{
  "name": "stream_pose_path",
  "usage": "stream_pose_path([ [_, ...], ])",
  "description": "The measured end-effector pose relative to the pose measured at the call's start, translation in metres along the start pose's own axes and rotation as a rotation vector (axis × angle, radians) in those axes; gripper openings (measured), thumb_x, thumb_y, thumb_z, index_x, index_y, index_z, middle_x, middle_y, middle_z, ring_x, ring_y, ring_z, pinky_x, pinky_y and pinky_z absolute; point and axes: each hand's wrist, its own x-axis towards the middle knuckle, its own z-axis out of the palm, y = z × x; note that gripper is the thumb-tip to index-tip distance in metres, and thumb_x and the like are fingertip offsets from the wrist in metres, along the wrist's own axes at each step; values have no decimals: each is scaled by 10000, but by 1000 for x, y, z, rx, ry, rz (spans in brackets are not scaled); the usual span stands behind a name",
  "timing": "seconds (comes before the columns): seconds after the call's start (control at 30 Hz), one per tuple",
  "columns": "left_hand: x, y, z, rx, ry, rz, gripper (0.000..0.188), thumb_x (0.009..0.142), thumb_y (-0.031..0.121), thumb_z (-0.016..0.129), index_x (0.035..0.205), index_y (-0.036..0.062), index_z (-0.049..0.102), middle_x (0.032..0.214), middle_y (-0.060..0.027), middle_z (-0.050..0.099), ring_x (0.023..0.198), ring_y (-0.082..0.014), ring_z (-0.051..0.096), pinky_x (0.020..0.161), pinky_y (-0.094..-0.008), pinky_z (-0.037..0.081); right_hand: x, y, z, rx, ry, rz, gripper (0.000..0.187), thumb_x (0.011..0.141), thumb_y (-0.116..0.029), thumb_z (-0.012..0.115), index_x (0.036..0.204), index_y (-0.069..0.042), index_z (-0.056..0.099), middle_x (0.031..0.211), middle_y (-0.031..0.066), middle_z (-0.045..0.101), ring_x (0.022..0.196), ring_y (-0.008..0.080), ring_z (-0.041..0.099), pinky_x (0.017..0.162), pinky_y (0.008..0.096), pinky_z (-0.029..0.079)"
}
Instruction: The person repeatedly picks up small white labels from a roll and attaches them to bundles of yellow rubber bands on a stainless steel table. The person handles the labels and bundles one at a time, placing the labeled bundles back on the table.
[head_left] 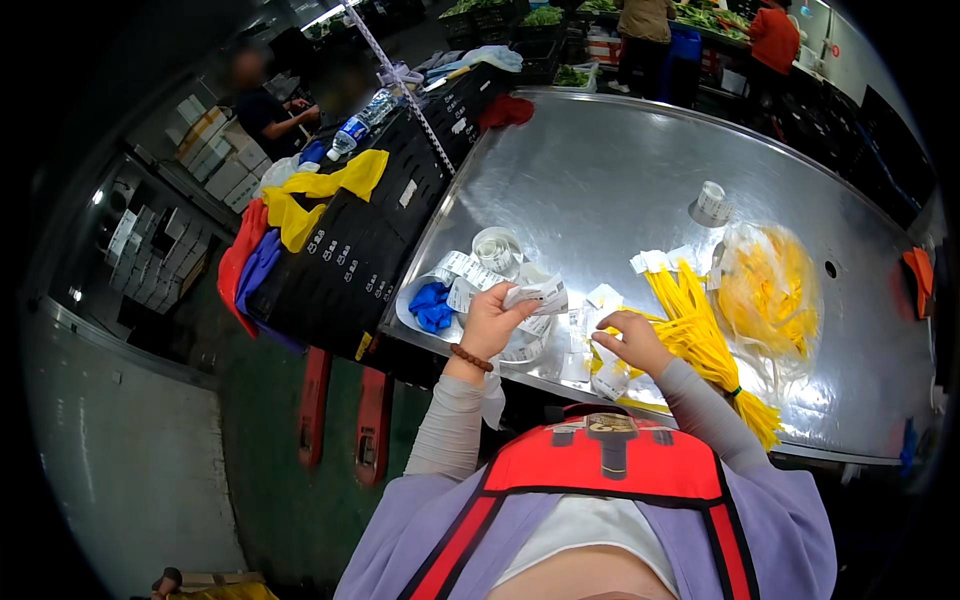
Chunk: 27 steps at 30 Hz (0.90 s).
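Note:
My left hand [488, 322], with a beaded bracelet at its wrist, is closed on a folded strip of white printed labels [540, 294]. A coiled roll of the same labels [497, 250] and a crumpled blue piece [432, 306] lie beside it. My right hand [638, 345] has its fingers bent, thumb near forefinger, over loose white tags [608, 378]; whatever is between the fingertips cannot be made out. Next to it lies a bundle of yellow strips [700, 335], tied with a dark band and carrying white tags at the far end.
The metal table [600, 160] holds a clear bag of yellow strips [770, 290] and a small label roll [713, 202]. Stacked black crates [370, 235] stand left, with yellow gloves [330, 190] and a water bottle [360, 125] on top. Other people work farther back.

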Motion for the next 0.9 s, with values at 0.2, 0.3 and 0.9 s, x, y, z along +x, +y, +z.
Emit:
stream_pose_path([
  [0.2,-10,-5,10,42,-139,-54,172,822,77,696,963,-8,645,878,-24,671,798,-72,590,710,-225,477,1,-48,12,754,58,77,371,859,-236,652,1171,-55,565,1069,26,624,1011,141,554,904,300,411],
  [0.3,-14,2,17,98,-182,-63,162,820,75,697,954,0,645,863,-15,665,777,-65,578,681,-224,467,-1,-62,11,840,33,116,237,846,-147,664,1037,-16,614,944,8,626,870,80,532,791,251,438],
  [0.9,15,7,54,-153,-246,92,591,789,-22,540,1356,26,381,1341,-123,437,1210,-217,424,1044,-354,306,1,-70,-2,1148,331,188,213,885,-125,604,1040,19,578,897,62,635,828,109,584,748,264,487],
])
